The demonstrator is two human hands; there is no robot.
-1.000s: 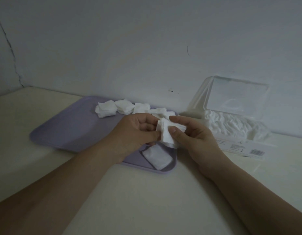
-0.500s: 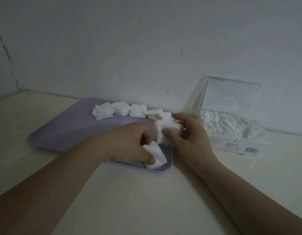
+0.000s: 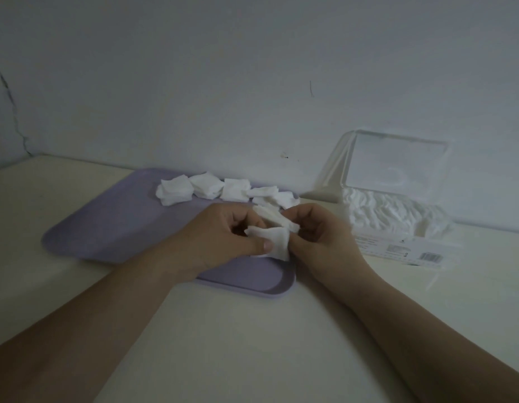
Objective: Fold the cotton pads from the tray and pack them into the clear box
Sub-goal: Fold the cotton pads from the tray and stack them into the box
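A lilac tray [image 3: 107, 228] lies on the cream table with several white cotton pads [image 3: 205, 186] in a row along its far edge. Above the tray's right end, my left hand [image 3: 223, 239] pinches a square cotton pad [image 3: 277, 242] between thumb and fingers. My right hand [image 3: 322, 237] holds folded pads [image 3: 274, 216] just behind it and touches the square pad's right edge. The clear box [image 3: 427, 251] stands at the right with its lid [image 3: 398, 164] up against the wall, and white pads [image 3: 392, 210] fill it.
A wall runs close behind the tray and the box. A label with a barcode [image 3: 430, 256] shows on the box's front. Bare cream table [image 3: 252, 330] stretches toward me, under my forearms.
My left hand picked the loose pad off the tray's near right corner and lifted it to the folded pads in my right hand. That corner of the tray is now bare.
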